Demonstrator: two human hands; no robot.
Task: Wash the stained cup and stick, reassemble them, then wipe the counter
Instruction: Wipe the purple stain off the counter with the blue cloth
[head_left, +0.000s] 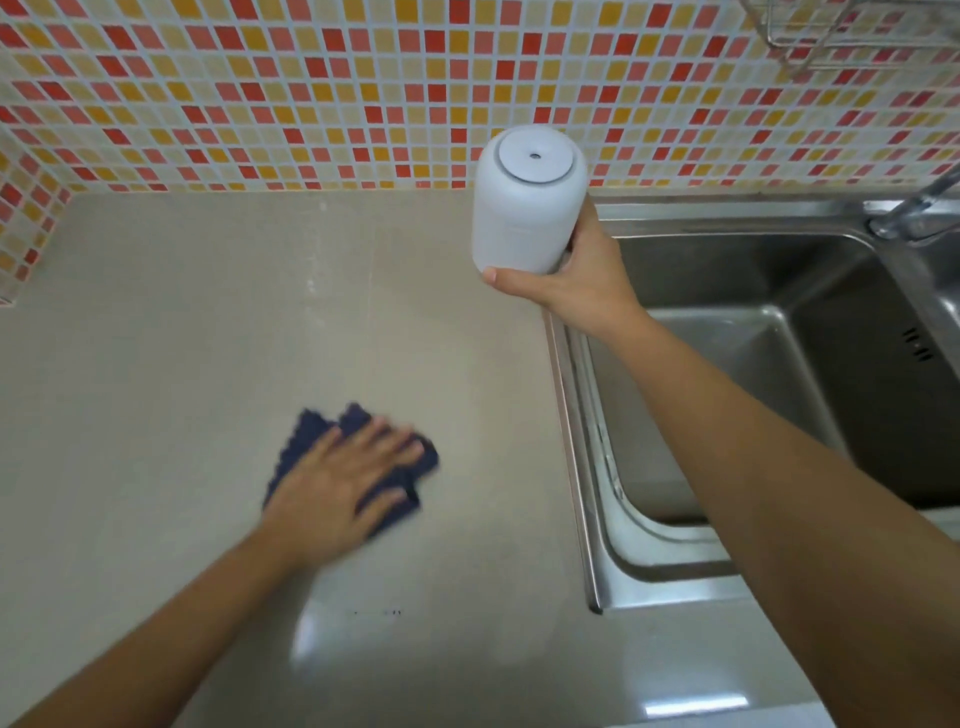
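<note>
White lidded cup (524, 208) gripped aloft by right hand (582, 275), left hand (337, 488) flat on navy cloth (358, 457), counter (156, 364)

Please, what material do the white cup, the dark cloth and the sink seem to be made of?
The white cup looks like matte plastic: smooth, opaque, no glare, though coated ceramic cannot be excluded. The dark cloth under the left hand seems a soft woven or microfibre fabric, with zigzag edges and folds. The sink looks like brushed stainless steel: grey, with soft metallic reflections.
</note>
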